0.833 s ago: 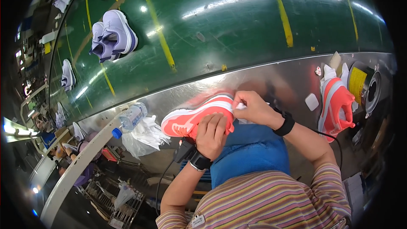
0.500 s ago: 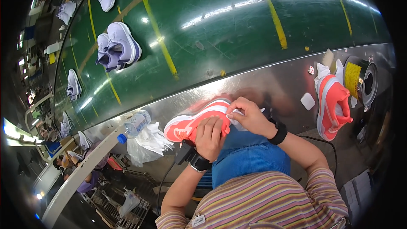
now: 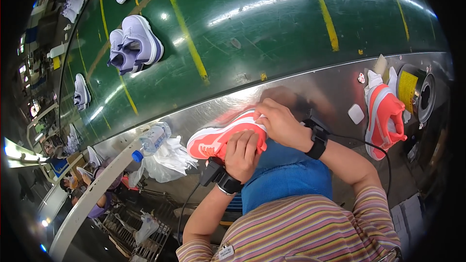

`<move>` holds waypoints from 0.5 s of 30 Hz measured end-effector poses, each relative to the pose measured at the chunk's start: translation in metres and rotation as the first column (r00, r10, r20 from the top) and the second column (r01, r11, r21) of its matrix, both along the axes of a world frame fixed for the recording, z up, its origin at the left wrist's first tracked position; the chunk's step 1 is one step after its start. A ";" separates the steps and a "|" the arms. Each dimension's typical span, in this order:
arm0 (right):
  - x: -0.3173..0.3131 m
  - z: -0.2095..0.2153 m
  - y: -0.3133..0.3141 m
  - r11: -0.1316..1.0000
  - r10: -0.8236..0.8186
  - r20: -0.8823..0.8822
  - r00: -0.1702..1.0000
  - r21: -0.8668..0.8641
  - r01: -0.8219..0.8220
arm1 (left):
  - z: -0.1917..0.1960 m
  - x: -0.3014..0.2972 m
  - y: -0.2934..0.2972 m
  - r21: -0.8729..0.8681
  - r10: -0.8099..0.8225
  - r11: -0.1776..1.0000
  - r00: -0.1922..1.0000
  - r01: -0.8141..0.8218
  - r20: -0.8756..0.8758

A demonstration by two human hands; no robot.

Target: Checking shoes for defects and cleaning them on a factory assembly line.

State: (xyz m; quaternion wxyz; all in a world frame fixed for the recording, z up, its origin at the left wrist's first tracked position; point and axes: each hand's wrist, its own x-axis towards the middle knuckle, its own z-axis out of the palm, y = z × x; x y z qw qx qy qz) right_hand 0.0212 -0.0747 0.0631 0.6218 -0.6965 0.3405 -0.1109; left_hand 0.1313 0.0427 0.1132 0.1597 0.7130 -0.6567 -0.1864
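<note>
A coral sneaker [image 3: 226, 137] with a white sole lies on its side at the near edge of the metal ledge, toe to the left. My left hand [image 3: 241, 154] is closed around its ankle opening, fingers over the upper. The fingers of my right hand [image 3: 280, 125] are curled and pressed together against the sole edge near the heel. Whatever may be in those fingers is hidden. The matching coral sneaker [image 3: 380, 120] rests farther right on the ledge, with white paper at its far end.
A metal can [image 3: 415, 92] with a yellow label lies beside the right sneaker, near a small white pad [image 3: 356, 114]. At left are a water bottle [image 3: 155, 139] and crumpled white tissue [image 3: 174, 154]. Beyond runs a green conveyor belt [image 3: 242, 14] carrying lavender sneakers [image 3: 138, 43].
My right hand has shifted slightly up along the heel, and the white cloth seen at its fingers is now out of sight. My left hand keeps its hold on the sneaker.
</note>
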 end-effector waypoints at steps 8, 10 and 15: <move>0.004 -0.003 0.002 0.994 0.061 0.047 0.997 -0.094 -0.056 | 0.001 -0.001 0.001 0.005 -0.013 1.000 1.000 0.013 0.009; 0.009 -0.002 -0.005 0.990 0.126 -0.001 0.992 -0.057 -0.126 | 0.001 0.002 0.002 0.005 -0.019 1.000 1.000 0.018 0.013; -0.042 0.004 -0.001 0.976 -0.167 -0.042 0.985 -0.152 0.159 | 0.007 0.003 0.003 0.051 -0.006 0.999 1.000 0.006 0.009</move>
